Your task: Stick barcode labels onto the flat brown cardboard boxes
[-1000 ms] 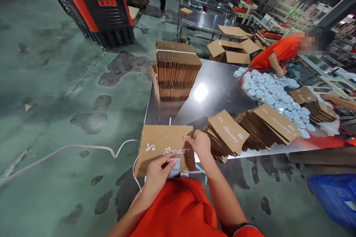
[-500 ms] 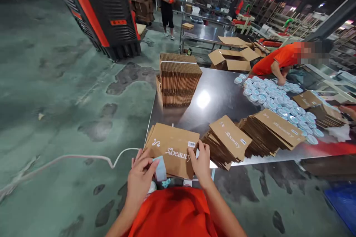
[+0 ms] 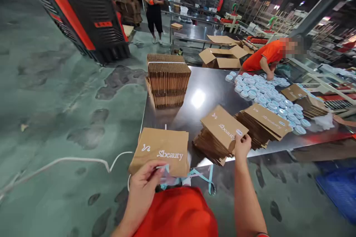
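Observation:
My left hand (image 3: pixel 144 184) is closed in a pinch on a pale blue label sheet (image 3: pixel 166 172) at the near edge of a small pile of flat brown "Sbeauty" boxes (image 3: pixel 162 150). That pile lies on the near left corner of the steel table (image 3: pixel 205 87). My right hand (image 3: pixel 242 144) reaches right and grips the corner of the top flat box (image 3: pixel 222 126) on a fanned stack of the same boxes.
A tall strapped bundle of cardboard (image 3: pixel 168 79) stands at the table's far left. Another fanned stack (image 3: pixel 265 122) and several white-and-blue round jars (image 3: pixel 267 94) lie to the right. A person in orange (image 3: pixel 267 57) leans over the jars. White strapping (image 3: pixel 83 161) trails on the floor.
My right hand left the near-left pile and moved right onto the top box of the fanned stack. The left hand stayed at the pile's near edge with the blue sheet.

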Demonstrator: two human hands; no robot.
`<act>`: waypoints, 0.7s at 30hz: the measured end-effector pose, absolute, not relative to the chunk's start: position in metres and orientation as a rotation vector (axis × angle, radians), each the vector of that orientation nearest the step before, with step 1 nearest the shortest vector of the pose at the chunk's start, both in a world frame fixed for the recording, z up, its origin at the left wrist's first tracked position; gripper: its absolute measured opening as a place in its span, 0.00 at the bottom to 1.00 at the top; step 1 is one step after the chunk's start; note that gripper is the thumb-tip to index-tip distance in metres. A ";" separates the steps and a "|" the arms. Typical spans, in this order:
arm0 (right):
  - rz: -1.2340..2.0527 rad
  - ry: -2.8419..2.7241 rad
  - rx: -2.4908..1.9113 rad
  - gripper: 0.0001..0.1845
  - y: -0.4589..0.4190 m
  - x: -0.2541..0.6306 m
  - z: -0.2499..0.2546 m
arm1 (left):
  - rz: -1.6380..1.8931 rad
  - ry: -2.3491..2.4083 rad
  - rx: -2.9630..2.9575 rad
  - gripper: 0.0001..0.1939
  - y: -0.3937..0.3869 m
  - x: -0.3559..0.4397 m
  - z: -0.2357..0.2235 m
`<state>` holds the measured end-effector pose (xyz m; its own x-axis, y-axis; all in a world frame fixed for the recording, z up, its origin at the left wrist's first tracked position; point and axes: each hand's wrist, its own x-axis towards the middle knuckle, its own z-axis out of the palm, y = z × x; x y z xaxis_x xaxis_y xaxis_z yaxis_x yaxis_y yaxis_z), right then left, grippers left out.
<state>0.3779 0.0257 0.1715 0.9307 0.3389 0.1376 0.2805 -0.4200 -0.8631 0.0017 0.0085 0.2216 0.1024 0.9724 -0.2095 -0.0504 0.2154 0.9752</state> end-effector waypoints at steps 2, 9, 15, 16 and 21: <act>-0.022 -0.455 -2.187 0.34 0.020 0.388 0.163 | 1.031 1.115 1.079 0.04 0.012 0.009 0.219; 0.659 -0.914 -1.664 0.18 0.001 0.245 0.199 | 0.967 1.074 1.140 0.10 0.014 0.018 0.224; 1.028 -1.278 -1.349 0.07 -0.006 0.158 0.238 | 0.972 1.186 1.072 0.14 0.013 0.019 0.223; 1.017 -1.295 -1.357 0.06 -0.007 0.155 0.239 | 0.975 1.198 1.097 0.12 0.013 0.017 0.222; 0.971 -1.356 -1.391 0.05 -0.006 0.154 0.238 | 0.932 1.218 1.242 0.09 0.015 0.006 0.214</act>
